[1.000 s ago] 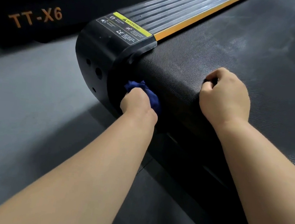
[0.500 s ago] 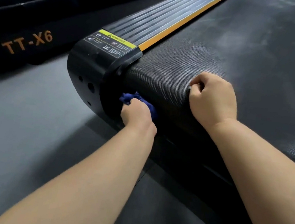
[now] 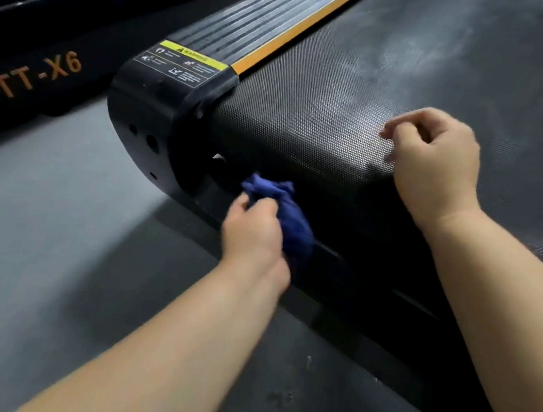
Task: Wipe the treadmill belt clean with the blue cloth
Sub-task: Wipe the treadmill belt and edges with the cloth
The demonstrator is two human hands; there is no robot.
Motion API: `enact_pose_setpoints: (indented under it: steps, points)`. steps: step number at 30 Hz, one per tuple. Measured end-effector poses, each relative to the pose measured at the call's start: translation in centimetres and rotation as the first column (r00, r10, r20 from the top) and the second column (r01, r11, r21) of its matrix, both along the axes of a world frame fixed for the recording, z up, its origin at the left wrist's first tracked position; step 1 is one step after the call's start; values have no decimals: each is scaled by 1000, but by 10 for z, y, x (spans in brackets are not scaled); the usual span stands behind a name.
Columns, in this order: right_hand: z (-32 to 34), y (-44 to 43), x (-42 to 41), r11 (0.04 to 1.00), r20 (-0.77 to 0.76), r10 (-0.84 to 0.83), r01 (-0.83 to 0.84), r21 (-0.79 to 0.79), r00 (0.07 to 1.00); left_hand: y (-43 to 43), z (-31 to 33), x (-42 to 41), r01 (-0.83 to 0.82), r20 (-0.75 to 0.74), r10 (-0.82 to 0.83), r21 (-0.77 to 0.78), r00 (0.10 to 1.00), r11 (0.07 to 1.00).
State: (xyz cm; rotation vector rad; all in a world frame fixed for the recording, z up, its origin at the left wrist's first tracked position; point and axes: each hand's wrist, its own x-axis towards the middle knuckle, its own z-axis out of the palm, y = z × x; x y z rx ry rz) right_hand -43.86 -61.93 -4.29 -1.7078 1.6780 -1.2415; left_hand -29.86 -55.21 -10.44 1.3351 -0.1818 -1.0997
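Left hand (image 3: 253,234) grips the bunched blue cloth (image 3: 294,229) against the rolled near end of the treadmill belt (image 3: 307,124), just right of the end cap (image 3: 148,115). Right hand (image 3: 439,165) rests on the belt top, fingers curled, holding nothing (motion-blurred). The belt's long axis runs far-right, up and away from the cloth.

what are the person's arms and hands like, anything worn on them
Both forearms are bare up to the frame edge: no sleeves show. The left hand and right hand wear no gloves, and no watch, bracelet or ring is visible.
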Motion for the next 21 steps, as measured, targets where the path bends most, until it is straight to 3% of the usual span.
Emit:
enact_pose_setpoints:
  steps: [3, 5, 7, 8, 10, 13, 14, 15, 17, 19, 21]
  points:
    - [8, 24, 9, 923, 9, 215, -206, 326, 977, 6, 24, 36, -80, -28, 75, -257, 997, 963]
    - [10, 43, 21, 711, 252, 275, -372, 597, 928, 17, 36, 36, 28, 58, -10, -318, 998, 948]
    - [4, 67, 32, 533, 609, 139, -577, 619, 781, 30, 33, 23, 211, 206, -150, -321, 967, 923]
    - [-3, 79, 36, 527, 757, 40, -657, 539, 652, 35, 30, 16, 337, 314, -246, -280, 917, 899]
    - [-23, 93, 43, 610, 906, -110, -692, 387, 409, 42, 23, 6, 567, 470, -443, -161, 764, 808]
    - [-61, 101, 41, 731, 916, -398, -587, 349, 49, 31, 33, 15, 694, 436, -600, -84, 671, 715]
    - [-69, 103, 39, 742, 858, -512, -529, 413, -49, 24, 39, 22, 705, 526, -582, -47, 620, 708]
    - [-73, 107, 35, 739, 800, -590, -469, 484, -104, 17, 46, 27, 718, 684, -532, 17, 499, 696]
    - [-72, 113, 31, 772, 765, -611, -364, 520, -202, 7, 60, 27, 750, 925, -361, 152, 122, 644]
    - [-64, 118, 24, 857, 799, -516, -203, 474, -311, 0, 65, 7, 820, 966, -190, 249, -173, 516]
    - [-54, 122, 5, 888, 836, -397, 70, 454, -379, -5, 65, -24, 863, 932, -51, 352, -359, 361]
